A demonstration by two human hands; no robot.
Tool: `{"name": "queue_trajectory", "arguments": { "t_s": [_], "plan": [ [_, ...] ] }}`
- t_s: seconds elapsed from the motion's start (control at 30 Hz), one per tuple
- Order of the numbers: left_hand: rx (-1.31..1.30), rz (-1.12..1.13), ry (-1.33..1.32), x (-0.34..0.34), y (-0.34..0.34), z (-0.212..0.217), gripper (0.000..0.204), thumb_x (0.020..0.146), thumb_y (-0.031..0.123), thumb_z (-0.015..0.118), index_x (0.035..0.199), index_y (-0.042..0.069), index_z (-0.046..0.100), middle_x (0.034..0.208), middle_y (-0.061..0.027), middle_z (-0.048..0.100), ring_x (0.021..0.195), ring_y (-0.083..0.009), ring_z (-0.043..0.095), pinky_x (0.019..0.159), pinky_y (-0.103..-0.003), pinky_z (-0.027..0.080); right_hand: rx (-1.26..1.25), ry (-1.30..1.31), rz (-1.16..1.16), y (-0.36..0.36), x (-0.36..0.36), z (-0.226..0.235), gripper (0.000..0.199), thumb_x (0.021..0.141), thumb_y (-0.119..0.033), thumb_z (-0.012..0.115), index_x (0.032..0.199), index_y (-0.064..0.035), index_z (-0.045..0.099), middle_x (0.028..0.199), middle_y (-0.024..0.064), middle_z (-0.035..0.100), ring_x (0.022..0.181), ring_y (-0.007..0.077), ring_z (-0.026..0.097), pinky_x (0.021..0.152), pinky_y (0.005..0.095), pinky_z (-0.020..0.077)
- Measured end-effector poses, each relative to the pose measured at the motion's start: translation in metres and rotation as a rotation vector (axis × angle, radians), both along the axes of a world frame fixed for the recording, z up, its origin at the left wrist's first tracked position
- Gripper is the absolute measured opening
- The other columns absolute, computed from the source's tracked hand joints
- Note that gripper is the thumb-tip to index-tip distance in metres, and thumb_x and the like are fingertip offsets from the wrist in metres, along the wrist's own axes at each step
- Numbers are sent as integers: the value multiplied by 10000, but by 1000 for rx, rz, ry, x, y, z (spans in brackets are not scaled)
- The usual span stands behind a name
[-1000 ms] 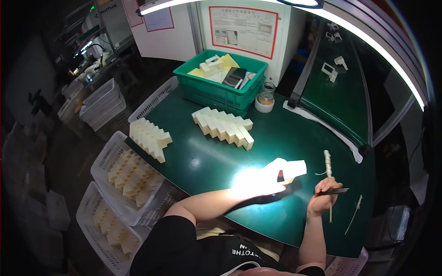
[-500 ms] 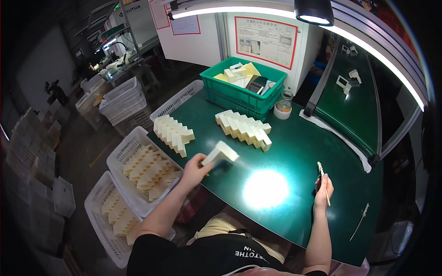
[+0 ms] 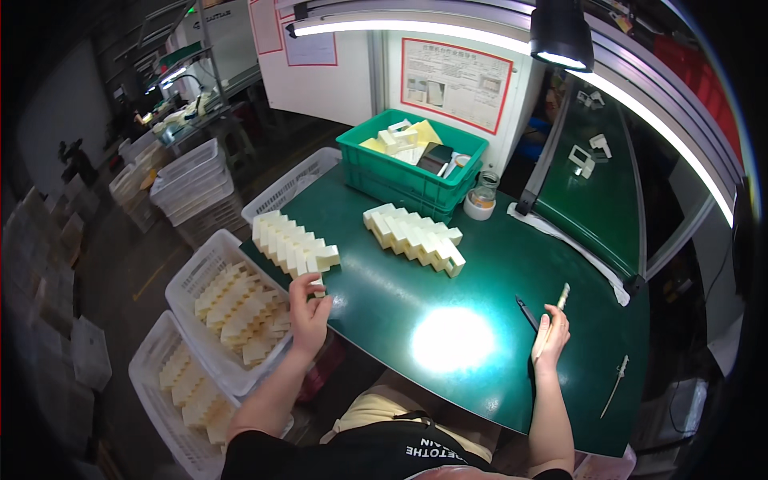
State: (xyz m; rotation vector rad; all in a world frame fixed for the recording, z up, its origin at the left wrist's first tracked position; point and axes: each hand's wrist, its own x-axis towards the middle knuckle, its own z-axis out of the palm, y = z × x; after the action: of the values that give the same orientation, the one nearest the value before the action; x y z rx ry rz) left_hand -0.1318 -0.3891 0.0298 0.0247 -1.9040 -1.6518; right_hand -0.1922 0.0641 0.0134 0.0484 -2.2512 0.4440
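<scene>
My left hand [image 3: 310, 320] is at the near end of the left row of cream L-shaped pieces [image 3: 290, 242]. Its thumb and fingers sit around the leg of the end piece, their contact partly hidden. Over the right part of the green table [image 3: 376, 308], my right hand [image 3: 550, 340] is closed round a thin stick with a lumpy whitish tip [image 3: 565, 296]. A slender dark, pointed tool [image 3: 525, 312] also sticks out from this hand. A second row of cream L-shaped pieces [image 3: 414, 238] lies across the middle of the table.
Behind the rows stands a green crate [image 3: 408, 188] of papers and parts, beside a glass jar [image 3: 482, 196]. White baskets [image 3: 192, 276] of cream pieces are at the left. Another thin stick [image 3: 614, 388] lies far right. A green conveyor [image 3: 588, 216] holds small white parts.
My left hand has carried a cream L-shaped piece left to the near end of the left row. The dark tool now projects from my right hand; the view has shifted slightly.
</scene>
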Motion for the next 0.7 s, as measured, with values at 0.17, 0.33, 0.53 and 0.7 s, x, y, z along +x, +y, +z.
{"name": "queue_trajectory", "arguments": {
  "t_s": [0.17, 0.33, 0.53, 0.7],
  "plan": [
    [-299, -278, -319, -126, 16, 63, 564, 845, 157, 652, 1344, 46, 414, 1326, -138, 443, 1109, -217, 593, 903, -330, 481, -1068, -515, 605, -54, -40, 9, 292, 987, -95, 463, 1236, -9, 589, 1050, 107, 644, 637, 87, 572, 640, 239, 512],
    [-792, -45, -809, -246, -8, 48, 715, 834, 379, 591, 1416, 25, 375, 1384, -255, 452, 1240, -376, 496, 1031, -419, 420, -506, -650, 545, -146, -92, 18, 565, 838, -276, 696, 1326, -51, 522, 1081, 141, 682, 713, 159, 659, 685, 290, 515],
    [-890, -220, -746, -279, -49, 32, 489, 819, 290, 606, 1229, 22, 615, 1234, -194, 613, 1145, -325, 590, 991, -389, 453, -401, -574, 514, -202, -87, 7, 422, 900, -301, 626, 1259, -84, 579, 746, 113, 668, 639, 197, 656, 625, 315, 516],
    [-711, -51, -745, -314, -174, 15, 369, 847, 253, 554, 1069, -18, 670, 1078, -231, 668, 1014, -335, 646, 859, -417, 501, -535, -535, 699, -300, -129, 13, 413, 908, -215, 601, 1285, -58, 537, 873, 230, 667, 768, 322, 664, 698, 403, 512]
  ]
}}
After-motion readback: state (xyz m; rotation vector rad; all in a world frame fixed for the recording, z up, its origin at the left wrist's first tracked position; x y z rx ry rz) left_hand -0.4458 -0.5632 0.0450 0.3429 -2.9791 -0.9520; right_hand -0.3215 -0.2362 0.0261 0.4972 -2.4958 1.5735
